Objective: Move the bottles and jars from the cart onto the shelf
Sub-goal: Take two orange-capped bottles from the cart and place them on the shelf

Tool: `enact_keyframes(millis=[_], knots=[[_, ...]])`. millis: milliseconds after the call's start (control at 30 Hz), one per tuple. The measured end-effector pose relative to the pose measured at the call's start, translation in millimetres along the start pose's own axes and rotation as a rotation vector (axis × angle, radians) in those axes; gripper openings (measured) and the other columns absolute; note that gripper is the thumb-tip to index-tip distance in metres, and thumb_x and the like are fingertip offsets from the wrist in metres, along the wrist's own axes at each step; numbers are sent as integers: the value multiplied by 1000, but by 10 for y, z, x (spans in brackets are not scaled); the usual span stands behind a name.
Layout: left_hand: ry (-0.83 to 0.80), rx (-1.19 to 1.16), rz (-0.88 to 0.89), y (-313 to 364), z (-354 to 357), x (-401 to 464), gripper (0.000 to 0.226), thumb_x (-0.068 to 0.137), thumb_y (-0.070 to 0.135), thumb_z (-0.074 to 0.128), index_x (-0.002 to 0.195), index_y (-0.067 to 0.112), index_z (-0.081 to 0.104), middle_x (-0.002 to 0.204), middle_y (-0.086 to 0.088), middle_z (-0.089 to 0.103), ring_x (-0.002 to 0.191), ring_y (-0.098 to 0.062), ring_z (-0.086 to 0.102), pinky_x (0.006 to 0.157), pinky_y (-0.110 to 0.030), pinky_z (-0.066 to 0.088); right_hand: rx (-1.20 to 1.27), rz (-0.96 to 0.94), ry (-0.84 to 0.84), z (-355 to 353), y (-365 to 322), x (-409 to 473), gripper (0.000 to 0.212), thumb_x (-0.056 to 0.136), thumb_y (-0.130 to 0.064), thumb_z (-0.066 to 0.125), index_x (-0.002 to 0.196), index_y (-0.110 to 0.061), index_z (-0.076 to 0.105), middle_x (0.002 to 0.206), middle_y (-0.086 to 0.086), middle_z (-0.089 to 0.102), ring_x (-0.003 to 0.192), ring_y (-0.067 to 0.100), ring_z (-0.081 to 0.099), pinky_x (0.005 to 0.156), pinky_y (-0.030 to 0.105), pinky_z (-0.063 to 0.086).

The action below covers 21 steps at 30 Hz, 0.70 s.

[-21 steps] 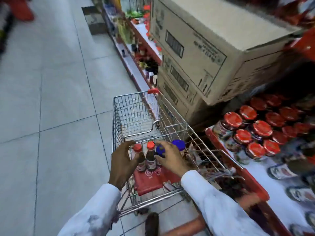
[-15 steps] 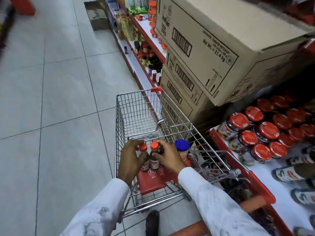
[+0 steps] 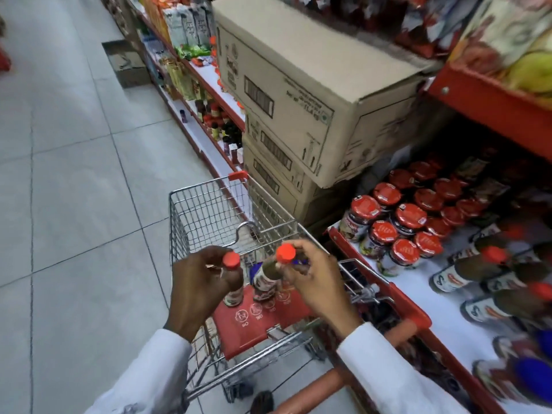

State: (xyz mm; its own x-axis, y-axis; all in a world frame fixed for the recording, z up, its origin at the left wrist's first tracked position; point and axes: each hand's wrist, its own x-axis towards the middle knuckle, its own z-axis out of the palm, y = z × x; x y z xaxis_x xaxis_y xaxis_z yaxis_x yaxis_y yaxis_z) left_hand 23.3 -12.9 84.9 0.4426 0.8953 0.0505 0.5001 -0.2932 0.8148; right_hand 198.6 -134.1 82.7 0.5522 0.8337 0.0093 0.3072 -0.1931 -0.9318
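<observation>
above the cart [image 3: 209,204] seat, my left hand [image 3: 197,288] and right hand [image 3: 313,279] are each gripping a small, slippery-looking, probably glass bottle [image 3: 264,279] by the neck.

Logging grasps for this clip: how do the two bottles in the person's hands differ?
The left-hand bottle stands nearly upright, largely wrapped by the left hand; the right-hand bottle tilts, pinched near its cap by the right hand, showing more label. Both are small, dark and red-capped, above the cart's red seat flap.
</observation>
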Motion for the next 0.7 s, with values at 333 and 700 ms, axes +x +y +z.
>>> enact_keyframes(millis=[333,700], knots=[[-267,-419,205,1549,754,-241,42,61,-16,82,88,15,76,65,17,76,64,-2,69,63,-9,55,206,-70,498,-1607,-282,-982,30,80,-2,75,104,-19,70,101,-10,77,96,5,70,83,15,53],[-412,-333,345,2451,2273,-591,25,58,12,91,75,24,75,67,13,75,60,5,68,63,-21,59,-13,148,1016,-2419,447,-1497,32,75,-16,81,101,-31,70,92,-17,75,86,-4,70,81,21,58]])
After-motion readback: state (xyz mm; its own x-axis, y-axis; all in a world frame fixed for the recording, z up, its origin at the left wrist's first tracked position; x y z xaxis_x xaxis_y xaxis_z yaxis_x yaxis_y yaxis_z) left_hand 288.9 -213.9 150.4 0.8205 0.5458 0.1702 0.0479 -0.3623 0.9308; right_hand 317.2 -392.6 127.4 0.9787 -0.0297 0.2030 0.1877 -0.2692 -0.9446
